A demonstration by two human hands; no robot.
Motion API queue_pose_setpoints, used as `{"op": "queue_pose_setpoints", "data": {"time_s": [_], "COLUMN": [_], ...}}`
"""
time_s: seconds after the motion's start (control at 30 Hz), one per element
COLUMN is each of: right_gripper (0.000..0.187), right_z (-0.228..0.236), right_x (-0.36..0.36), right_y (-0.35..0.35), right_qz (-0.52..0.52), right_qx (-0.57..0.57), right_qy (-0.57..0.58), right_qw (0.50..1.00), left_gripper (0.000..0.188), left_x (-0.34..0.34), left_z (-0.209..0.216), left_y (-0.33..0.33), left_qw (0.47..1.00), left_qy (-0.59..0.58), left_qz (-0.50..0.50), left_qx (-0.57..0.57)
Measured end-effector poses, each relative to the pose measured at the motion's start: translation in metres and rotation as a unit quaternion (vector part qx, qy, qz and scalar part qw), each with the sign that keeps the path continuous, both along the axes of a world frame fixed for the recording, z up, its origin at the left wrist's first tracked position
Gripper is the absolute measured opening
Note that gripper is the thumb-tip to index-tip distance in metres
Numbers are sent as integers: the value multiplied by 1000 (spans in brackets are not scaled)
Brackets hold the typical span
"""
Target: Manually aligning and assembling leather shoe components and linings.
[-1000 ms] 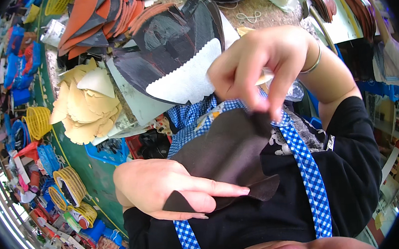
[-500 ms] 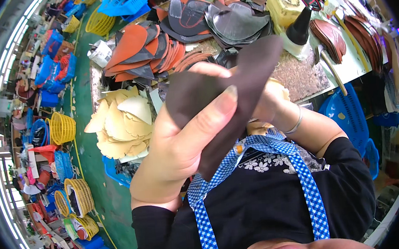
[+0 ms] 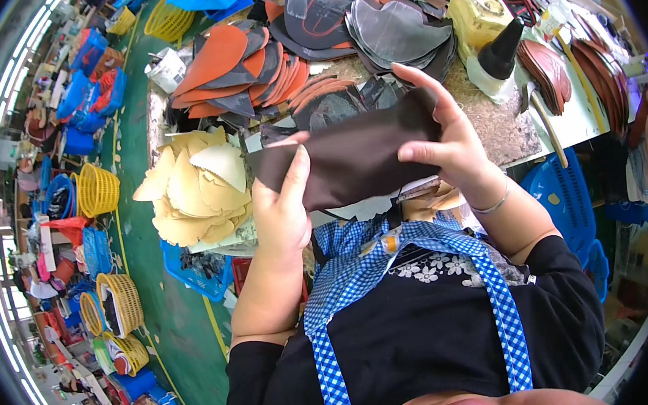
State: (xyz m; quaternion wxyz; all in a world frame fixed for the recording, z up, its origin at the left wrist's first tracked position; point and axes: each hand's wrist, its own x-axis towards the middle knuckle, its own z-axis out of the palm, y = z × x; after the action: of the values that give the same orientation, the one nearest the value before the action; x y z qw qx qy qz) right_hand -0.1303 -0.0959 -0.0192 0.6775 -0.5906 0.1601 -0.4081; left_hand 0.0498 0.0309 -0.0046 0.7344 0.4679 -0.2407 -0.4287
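- a stack of tan cutouts (image 3: 190, 194) is seen just left of the left hand (image 3: 282, 206)
- the dark brown piece (image 3: 347, 159) is gripped at its left end, thumb pressed flat on top
- its right end is pinched by the right hand (image 3: 441, 144), fingers curled over the edge

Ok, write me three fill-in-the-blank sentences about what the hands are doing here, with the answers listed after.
1. The left hand and right hand together hold one dark ____ piece of material.
2. The basket on the floor left of the tan cutouts is ____.
3. The bracelet sits on the ____ wrist.

Missing words: brown; yellow; right
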Motion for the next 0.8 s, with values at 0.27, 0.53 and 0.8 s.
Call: {"op": "queue_pose_setpoints", "data": {"time_s": [0.27, 0.53, 0.8], "right_gripper": [54, 63, 68], "right_z": [16, 5, -1], "right_x": [-31, -12, 15], "right_y": [4, 2, -20], "right_qz": [135, 85, 67], "right_qx": [-271, -382, -359], "right_qy": [165, 209, 275], "right_qw": [939, 896, 889], "left_gripper": [15, 19, 23], "left_x": [1, 6, 39], "left_z": [-21, -36, -52], "left_y": [50, 45, 12], "left_qw": [969, 962, 921], "left_qy": [-228, -257, -377], "left_qz": [-36, 67, 72], "left_qx": [92, 59, 72]}}
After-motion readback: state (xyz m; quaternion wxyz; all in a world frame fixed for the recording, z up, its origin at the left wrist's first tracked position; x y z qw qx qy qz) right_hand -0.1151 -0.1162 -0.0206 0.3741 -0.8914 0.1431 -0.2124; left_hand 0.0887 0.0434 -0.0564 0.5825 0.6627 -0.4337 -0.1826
